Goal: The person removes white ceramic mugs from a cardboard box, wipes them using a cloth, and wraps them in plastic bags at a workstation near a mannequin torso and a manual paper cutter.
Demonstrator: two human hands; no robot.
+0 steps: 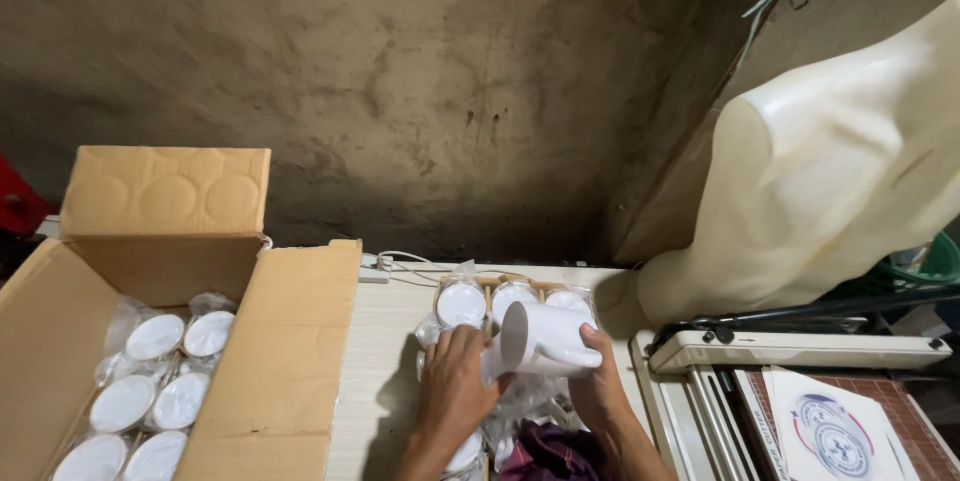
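Note:
A white ceramic mug (545, 339) lies tilted on its side in the air, its mouth facing left. My right hand (598, 386) grips the mug's base end. My left hand (455, 386) holds crinkled clear plastic wrapping (492, 366) at the mug's mouth. Just behind the hands, a row of wrapped white mugs (512, 299) stands on the pale table (385, 351). More wrapped mugs and loose plastic lie under my hands.
An open cardboard box (285, 341) at the left holds several wrapped white mugs (155, 381). A cream mannequin torso (830, 181) leans at the right, above a paper cutter (800, 351) with printed round sheets (835, 436). White cables (400, 263) run along the wall.

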